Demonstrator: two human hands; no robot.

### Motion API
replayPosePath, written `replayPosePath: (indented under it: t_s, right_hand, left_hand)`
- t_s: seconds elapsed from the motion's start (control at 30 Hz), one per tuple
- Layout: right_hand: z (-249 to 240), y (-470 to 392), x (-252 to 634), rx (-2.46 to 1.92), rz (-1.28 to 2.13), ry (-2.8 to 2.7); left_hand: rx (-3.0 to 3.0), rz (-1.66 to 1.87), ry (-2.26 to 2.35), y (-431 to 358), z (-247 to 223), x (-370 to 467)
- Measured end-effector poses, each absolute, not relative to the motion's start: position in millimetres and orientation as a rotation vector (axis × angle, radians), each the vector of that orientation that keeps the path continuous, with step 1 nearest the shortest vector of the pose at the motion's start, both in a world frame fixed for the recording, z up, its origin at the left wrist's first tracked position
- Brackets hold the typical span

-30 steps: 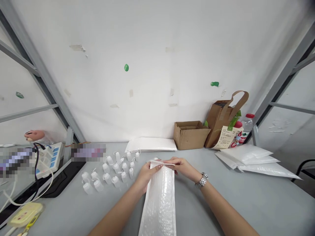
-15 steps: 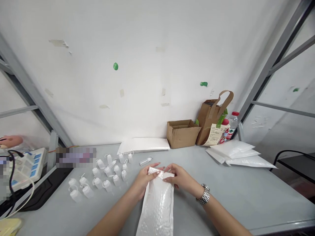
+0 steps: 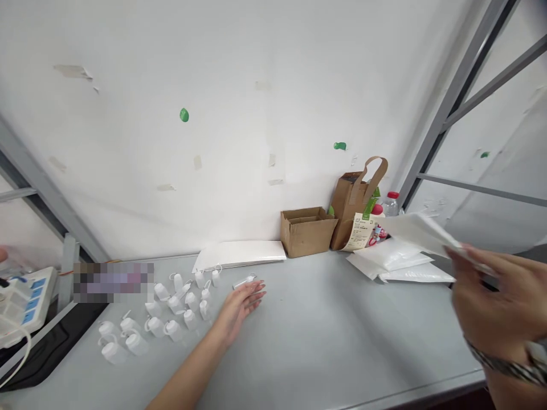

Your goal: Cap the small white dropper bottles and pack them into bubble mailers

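As the right hand (image 3: 496, 296) grips a white mailer (image 3: 421, 232), the left hand (image 3: 239, 303) — loosely spread — has a bottle (image 3: 242, 282) just beyond.

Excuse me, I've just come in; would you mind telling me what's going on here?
A person at a grey table is holding up a white mailer in the right hand, which is blurred. In view, it partly overlaps a pile of white mailers. The left hand is open beside a small lying bottle; whether they touch is unclear. Several small white bottles stand farther left.
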State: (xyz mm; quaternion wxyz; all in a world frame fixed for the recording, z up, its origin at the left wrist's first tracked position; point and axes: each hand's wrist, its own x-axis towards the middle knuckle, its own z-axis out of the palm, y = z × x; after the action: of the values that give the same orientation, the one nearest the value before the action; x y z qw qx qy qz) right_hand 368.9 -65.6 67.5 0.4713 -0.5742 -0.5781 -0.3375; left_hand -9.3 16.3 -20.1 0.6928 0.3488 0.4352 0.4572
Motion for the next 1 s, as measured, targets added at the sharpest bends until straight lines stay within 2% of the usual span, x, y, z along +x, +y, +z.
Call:
replayPosePath:
  t_s: [0.03, 0.13, 0.27, 0.47, 0.57, 0.73, 0.87, 1.0]
  right_hand:
    - [60.8, -54.2, 375.3, -1.381, -0.999, -1.423]
    - [32.8, -12.2, 396.2, -1.381, -1.177, -1.774]
    - [-5.4, 30.7, 421.1, -1.425, -1.115, -2.088]
    - [-10.8, 43.6, 378.4, -1.613, -1.118, -1.766]
    - [-2.7, 46.3, 310.0, -1.455, -0.935, -1.817]
    - [-7.5, 78.9, 191.3, -1.291, -0.416, -2.34]
    - [-22.5, 119.2, 150.0, -1.322, -0.387, -2.369]
    - [-31.8, 140.4, 150.9, -1.313, -0.396, -2.374]
  left_hand:
    - [0.781, 1.026, 0.975, 16.4, -20.7, -9.6]
    - [0.787, 1.034, 0.974, 16.7, -20.9, -9.8]
    - [0.787, 1.041, 0.974, 18.0, -22.0, -9.9]
    - [0.739, 1.081, 1.007, 17.6, -22.3, -9.1]
    - [0.663, 1.117, 1.031, 18.2, -22.5, -8.8]
    - [0.614, 1.15, 1.031, 21.8, -23.9, -9.3]
    - [0.619, 1.178, 1.037, 24.7, -25.0, -10.0]
    - [0.646, 1.201, 1.036, 26.4, -25.4, -11.1]
